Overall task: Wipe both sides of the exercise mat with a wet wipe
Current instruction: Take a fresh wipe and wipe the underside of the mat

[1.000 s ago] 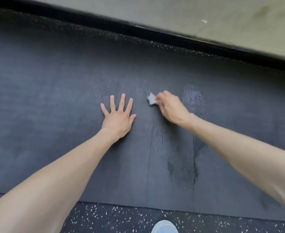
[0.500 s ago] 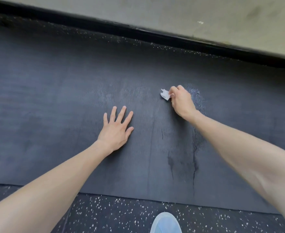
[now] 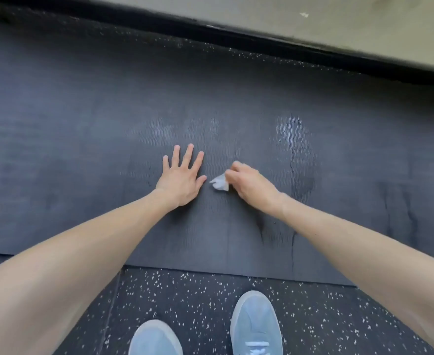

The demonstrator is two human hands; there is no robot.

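A dark grey ribbed exercise mat [image 3: 82,155] lies flat across the floor, with wet, shiny streaks right of centre. My left hand [image 3: 181,178] presses flat on the mat with fingers spread. Just to its right, my right hand [image 3: 249,181] grips a small crumpled white wet wipe [image 3: 219,185] and holds it against the mat. The wipe sticks out from my fingers toward my left thumb.
Black speckled rubber flooring [image 3: 198,301] runs along the mat's near edge, where my two light blue shoes [image 3: 255,326] stand. Beyond the mat, a black baseboard [image 3: 262,38] meets a pale wall [image 3: 313,19].
My right hand has pulled the wipe back toward me and leftward, close to my left thumb. My left hand stays pressed flat on the mat. The view has tilted down, showing both shoes.
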